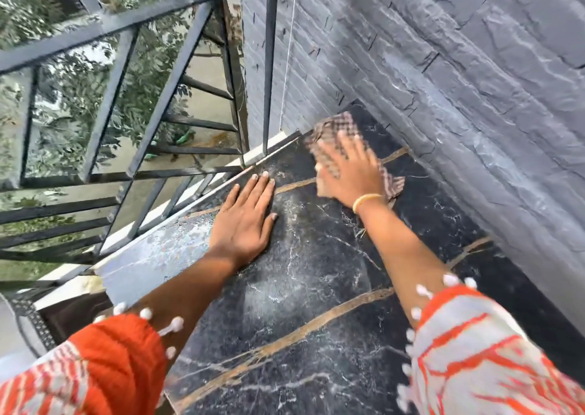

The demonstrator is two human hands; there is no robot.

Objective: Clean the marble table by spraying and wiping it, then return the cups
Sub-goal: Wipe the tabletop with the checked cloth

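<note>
At far end of the marble table, right hand presses checked cloth w/ flat fingers, mid-wipe; left hand rests flat, holding nothing; next probably near half, cups not visible.

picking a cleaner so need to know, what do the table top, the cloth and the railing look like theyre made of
Table top: looks like polished black marble, judging by white veins, gold-brown streaks and sheen; a marble-look slab is possible.
Checked cloth, under the right hand: woven fabric, probably cotton, soft and crumpled.
Railing: dark painted metal, judging by straight flat bars.
</note>
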